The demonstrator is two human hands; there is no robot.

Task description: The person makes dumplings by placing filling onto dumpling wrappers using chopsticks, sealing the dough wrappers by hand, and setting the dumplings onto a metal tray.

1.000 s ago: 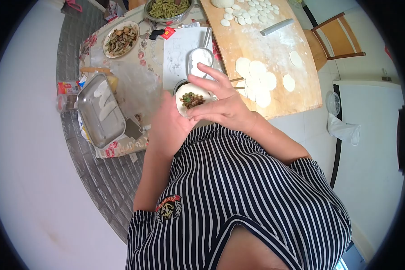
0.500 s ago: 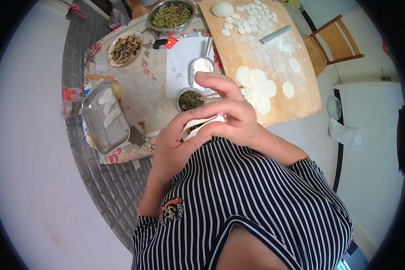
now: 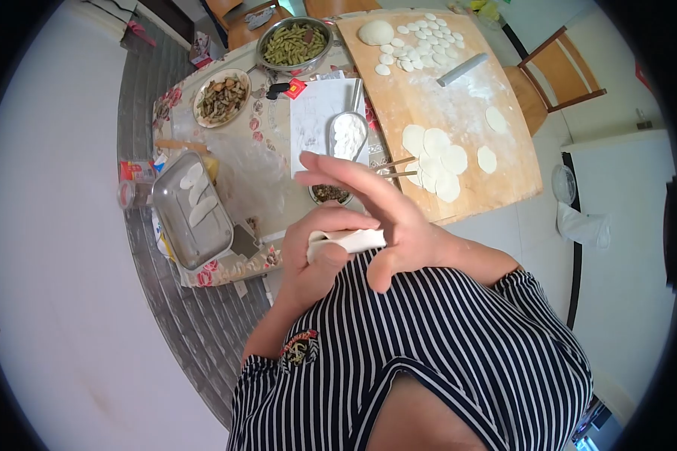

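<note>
A white dough wrapper (image 3: 357,240), folded over, is held near my chest. My left hand (image 3: 312,252) is closed round its left part, thumb in front and fingers behind. My right hand (image 3: 399,222) is at the wrapper's right end, its thumb and fingers spread apart. Behind my right hand, partly hidden, stands a bowl of chopped filling (image 3: 329,194) with chopsticks (image 3: 399,165) lying over it. A metal tray (image 3: 195,244) on the left holds several folded dumplings (image 3: 201,211). Flat dough rounds (image 3: 436,161) overlap on the wooden board (image 3: 466,113).
A dough ball (image 3: 376,32), small dough pieces (image 3: 429,49) and a grey rolling pin (image 3: 462,69) lie on the board. Farther back are a bowl of green pods (image 3: 293,43) and a plate of food (image 3: 223,98). Flour (image 3: 347,137) fills a scoop on white paper.
The wrapper, open with filling showing a second ago, is now folded over. My right thumb and fingers have spread away from it. The view has shifted slightly.
</note>
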